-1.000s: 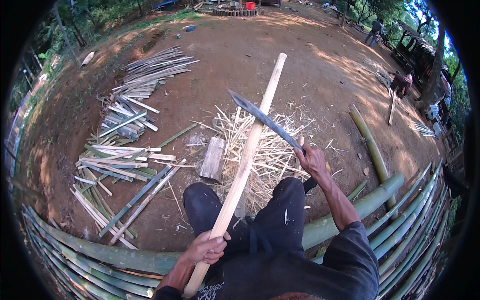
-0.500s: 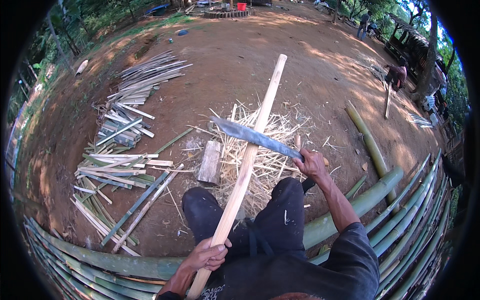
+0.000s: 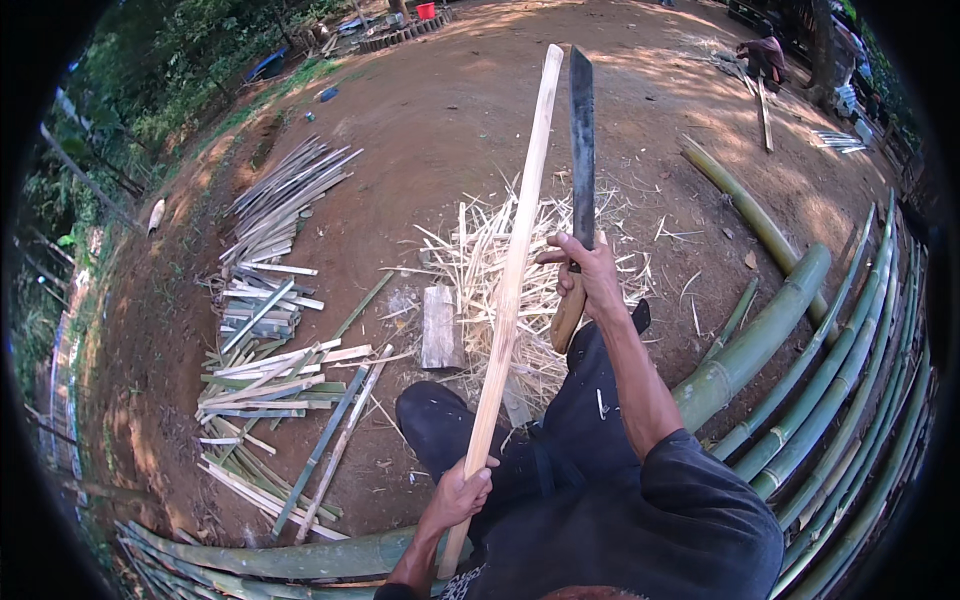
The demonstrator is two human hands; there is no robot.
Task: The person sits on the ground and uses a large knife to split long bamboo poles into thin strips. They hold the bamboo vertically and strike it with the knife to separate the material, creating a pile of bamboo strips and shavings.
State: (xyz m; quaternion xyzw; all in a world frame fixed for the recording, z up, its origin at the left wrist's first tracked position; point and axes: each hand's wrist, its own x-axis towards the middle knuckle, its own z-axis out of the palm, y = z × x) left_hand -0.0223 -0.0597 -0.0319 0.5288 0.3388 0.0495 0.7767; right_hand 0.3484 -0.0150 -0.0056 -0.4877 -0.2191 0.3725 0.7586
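Observation:
A long pale stripped wooden pole (image 3: 512,270) slants across the middle, its far end up near the machete's tip. Low down, my left hand (image 3: 460,497) is closed round the pole near its lower end, which shows below the fist. My right hand (image 3: 598,277) grips a machete (image 3: 582,150) where the handle meets the blade, with some fingers loosely extended. Its dark blade points away from me, almost upright in view, just right of the pole and apart from it. The brown wooden handle hangs below my palm, above my right knee.
Pale shavings (image 3: 470,255) litter the ground ahead, beside a short wood block (image 3: 438,330). Stacks of split bamboo strips (image 3: 270,375) lie to the left. Thick green bamboo poles (image 3: 755,340) curve around my right and lower left. Another person (image 3: 765,57) crouches at the far right.
The machete has swung from lying across the pole to pointing away beside it. My right hand has moved up and left, off the pole's line. My view has shifted and tilted.

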